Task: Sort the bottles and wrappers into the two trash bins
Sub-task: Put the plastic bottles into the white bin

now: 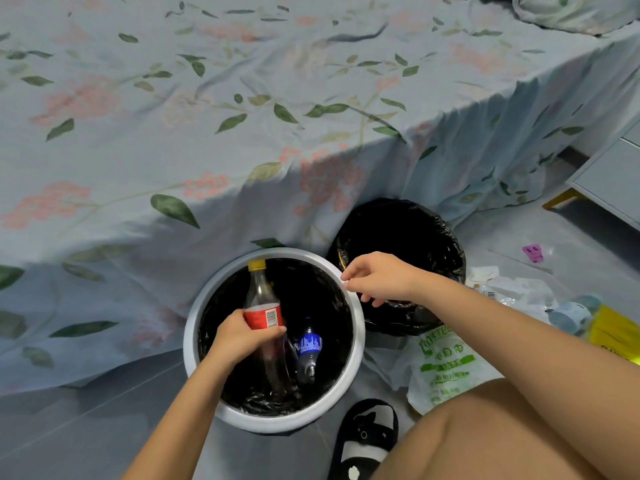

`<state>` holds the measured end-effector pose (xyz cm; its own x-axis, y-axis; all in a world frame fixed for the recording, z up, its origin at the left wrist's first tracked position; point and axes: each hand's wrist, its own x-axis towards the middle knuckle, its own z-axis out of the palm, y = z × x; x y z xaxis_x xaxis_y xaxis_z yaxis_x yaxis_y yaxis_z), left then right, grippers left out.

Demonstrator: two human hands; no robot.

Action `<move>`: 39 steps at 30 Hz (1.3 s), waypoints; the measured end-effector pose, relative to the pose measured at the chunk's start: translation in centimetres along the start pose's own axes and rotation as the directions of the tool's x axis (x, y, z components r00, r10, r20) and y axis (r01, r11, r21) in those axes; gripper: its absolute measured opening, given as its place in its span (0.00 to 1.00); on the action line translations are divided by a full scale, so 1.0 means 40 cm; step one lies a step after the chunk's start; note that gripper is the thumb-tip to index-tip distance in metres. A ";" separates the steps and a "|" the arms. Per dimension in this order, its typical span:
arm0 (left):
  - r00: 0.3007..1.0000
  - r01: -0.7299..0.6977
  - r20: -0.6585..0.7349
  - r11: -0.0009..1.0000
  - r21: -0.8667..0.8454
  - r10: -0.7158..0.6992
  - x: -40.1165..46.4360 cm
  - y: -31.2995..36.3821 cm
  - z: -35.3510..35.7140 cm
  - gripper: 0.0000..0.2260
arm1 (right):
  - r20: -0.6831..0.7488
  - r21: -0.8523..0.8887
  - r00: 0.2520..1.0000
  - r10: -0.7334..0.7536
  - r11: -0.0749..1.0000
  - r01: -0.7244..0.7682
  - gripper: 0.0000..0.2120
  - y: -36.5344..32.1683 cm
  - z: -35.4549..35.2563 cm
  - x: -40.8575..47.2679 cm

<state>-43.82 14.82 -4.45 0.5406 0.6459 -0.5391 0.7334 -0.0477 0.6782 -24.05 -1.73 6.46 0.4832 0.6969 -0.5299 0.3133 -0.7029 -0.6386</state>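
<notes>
My left hand (242,336) grips a clear bottle (263,296) with a red label and yellow cap, holding it inside the white-rimmed bin (358,336) lined with a black bag. A smaller bottle with a blue label (309,348) lies at the bottom of that bin. My right hand (377,277) hovers over the gap between the white bin and the second bin (415,237), which is covered by a black bag; its fingers hang loosely curled and seem to hold nothing. Wrappers (509,289) and more bottles (571,315) lie on the floor at the right.
A bed with a floral sheet (207,116) fills the space behind the bins. A white and green plastic bag (443,365) lies by my knee, next to a black slipper (363,441). A yellow package (616,332) and a grey cabinet (609,174) are at the right.
</notes>
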 end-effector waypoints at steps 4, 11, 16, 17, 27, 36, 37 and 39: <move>0.997 0.075 0.003 0.994 -0.083 -0.076 0.020 -0.017 0.030 0.16 | 0.009 -0.065 1.000 0.013 0.998 -0.012 0.09 0.026 -0.013 -0.005; 0.986 0.144 0.062 0.977 0.157 -0.155 0.027 -0.010 0.055 0.22 | 0.050 -0.224 0.999 0.010 0.975 0.001 0.10 0.047 -0.018 -0.020; 0.964 0.222 0.115 0.964 0.148 -0.239 0.019 -0.008 0.061 0.23 | 0.063 -0.263 0.998 0.018 0.965 -0.001 0.10 0.064 -0.025 -0.025; 0.960 0.233 0.121 0.961 0.150 -0.252 0.018 -0.008 0.061 0.24 | 0.063 -0.267 0.998 0.015 0.964 0.002 0.10 0.069 -0.028 -0.026; 0.976 0.118 0.097 0.842 0.526 -0.197 -0.010 0.060 0.079 0.23 | 0.076 -0.390 0.997 -0.008 0.920 0.037 0.12 0.127 -0.063 -0.056; 0.924 -0.295 -0.010 0.728 0.618 0.383 -0.068 0.439 0.104 0.18 | -0.101 -0.614 0.992 0.078 0.780 -0.124 0.19 0.367 -0.235 -0.148; 0.901 -0.373 0.034 0.731 0.572 0.433 -0.082 0.493 0.139 0.15 | -0.124 -0.585 0.986 0.116 0.794 -0.166 0.20 0.411 -0.256 -0.163; 0.851 -0.508 0.149 0.717 0.477 0.504 -0.107 0.582 0.224 0.10 | -0.179 -0.517 0.967 0.184 0.818 -0.251 0.21 0.503 -0.290 -0.196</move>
<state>-25.35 4.11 9.17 0.8908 0.4121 -0.1912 0.4479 -0.7261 0.5217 -12.03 -22.98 4.24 0.6709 0.5190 -0.5297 0.5577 -0.8239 -0.1010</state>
